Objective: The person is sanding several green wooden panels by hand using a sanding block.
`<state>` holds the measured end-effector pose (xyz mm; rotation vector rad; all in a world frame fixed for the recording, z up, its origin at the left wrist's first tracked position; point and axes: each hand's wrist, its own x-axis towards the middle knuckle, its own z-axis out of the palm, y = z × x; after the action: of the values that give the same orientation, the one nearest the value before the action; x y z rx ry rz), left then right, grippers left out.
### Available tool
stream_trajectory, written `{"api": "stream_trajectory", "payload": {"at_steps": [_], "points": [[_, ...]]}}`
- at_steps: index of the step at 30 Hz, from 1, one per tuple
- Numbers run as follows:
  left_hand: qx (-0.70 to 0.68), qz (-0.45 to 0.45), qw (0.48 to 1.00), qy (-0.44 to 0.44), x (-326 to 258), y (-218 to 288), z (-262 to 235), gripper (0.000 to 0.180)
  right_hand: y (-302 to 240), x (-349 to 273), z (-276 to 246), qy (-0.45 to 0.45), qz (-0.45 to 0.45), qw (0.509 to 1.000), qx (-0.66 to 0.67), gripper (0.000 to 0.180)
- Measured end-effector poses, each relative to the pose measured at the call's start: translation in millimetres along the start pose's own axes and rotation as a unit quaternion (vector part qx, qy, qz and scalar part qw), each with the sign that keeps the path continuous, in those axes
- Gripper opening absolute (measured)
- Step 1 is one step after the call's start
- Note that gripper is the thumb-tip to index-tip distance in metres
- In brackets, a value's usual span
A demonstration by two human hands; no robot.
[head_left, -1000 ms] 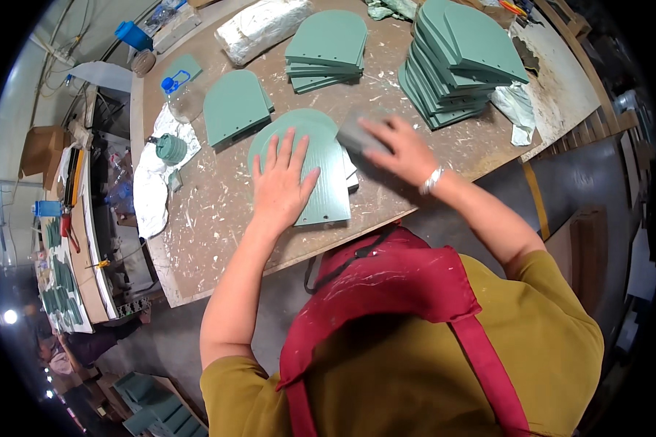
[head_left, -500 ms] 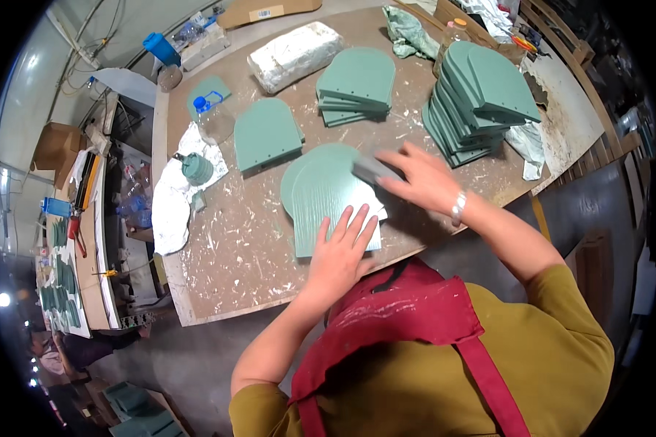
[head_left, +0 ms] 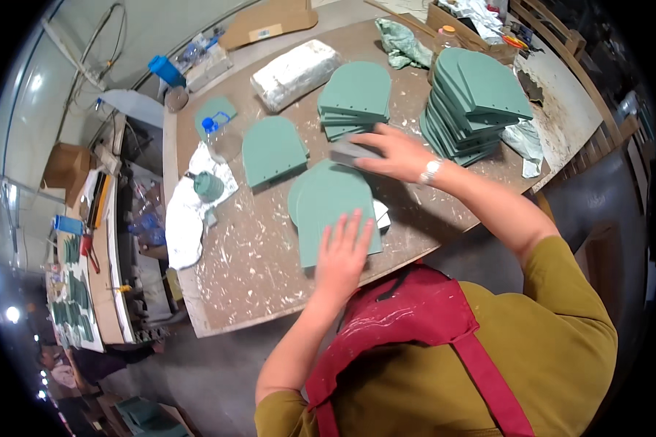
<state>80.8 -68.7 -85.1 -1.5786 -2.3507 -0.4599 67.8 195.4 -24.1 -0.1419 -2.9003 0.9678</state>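
A green round-topped panel (head_left: 334,197) lies near the table's front edge, overlapping another green panel (head_left: 294,200) that peeks out at its left. My left hand (head_left: 344,255) rests flat on the panel's lower right part, fingers spread. In my right hand (head_left: 399,154) is a grey sanding block (head_left: 351,151), gripped between thumb and fingers at the panel's curved top edge. Something white (head_left: 380,215) shows beside the panel's right edge. Behind the block sits a small stack of similar panels (head_left: 356,91).
A tall stack of green panels (head_left: 477,109) stands at the right. More panels (head_left: 273,153) lie left of centre. A clear jug with a blue cap (head_left: 222,138), a green pot (head_left: 208,187) on white cloth and a white wrapped block (head_left: 295,75) occupy the table. Another person works far left.
My right hand has swept the sanding block left and away from me to the panel's top edge. My left hand stays on the panel. The whole view has shifted slightly.
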Motion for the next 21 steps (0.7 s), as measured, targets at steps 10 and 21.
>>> {"api": "stream_trajectory", "payload": {"at_steps": [10, 21], "points": [[-0.200, -0.002, 0.971, 0.132, 193.0, -77.8, -32.5, 0.047, 100.8, -172.0, 35.7, 0.207, 0.184, 0.884, 0.378, 0.044], [-0.088, 0.020, 0.994, 0.054, 211.9, -111.7, 60.4, 0.069, 86.6, -200.9, 29.5, 0.136, 0.157, 0.920, 0.334, 0.048]]}}
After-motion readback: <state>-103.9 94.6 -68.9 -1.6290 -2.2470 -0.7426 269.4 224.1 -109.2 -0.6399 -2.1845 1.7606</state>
